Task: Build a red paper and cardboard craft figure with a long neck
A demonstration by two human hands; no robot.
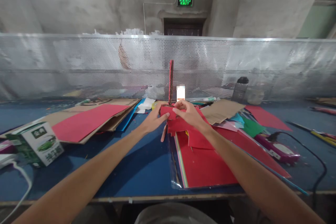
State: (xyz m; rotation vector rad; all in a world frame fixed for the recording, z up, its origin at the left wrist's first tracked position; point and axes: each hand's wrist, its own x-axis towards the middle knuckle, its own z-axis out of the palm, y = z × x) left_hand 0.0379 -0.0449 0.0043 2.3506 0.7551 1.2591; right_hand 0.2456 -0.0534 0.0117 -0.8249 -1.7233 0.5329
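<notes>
Between my hands is a red paper-covered cardboard model (181,124), with stepped lower edges and flaps that hang to the right. A tall narrow red strip with brown cardboard edges (170,80) rises upright from its far side. My left hand (156,116) grips the model's left side, thumb on the near red face. On the upper right part, my right hand (188,112) presses with its thumb, fingers curled behind. Both sets of fingertips are partly hidden by the model. Under it lies a stack of red paper (207,171) in a clear plastic sleeve.
Red sheet (89,120) and brown cardboard lie at left, behind a green-white box (39,143). Further right are brown cardboard (223,109), coloured paper, a pink device with a black cable (278,148) and a bottle (240,89). A lit phone (181,93) stands before the perforated metal screen (86,59).
</notes>
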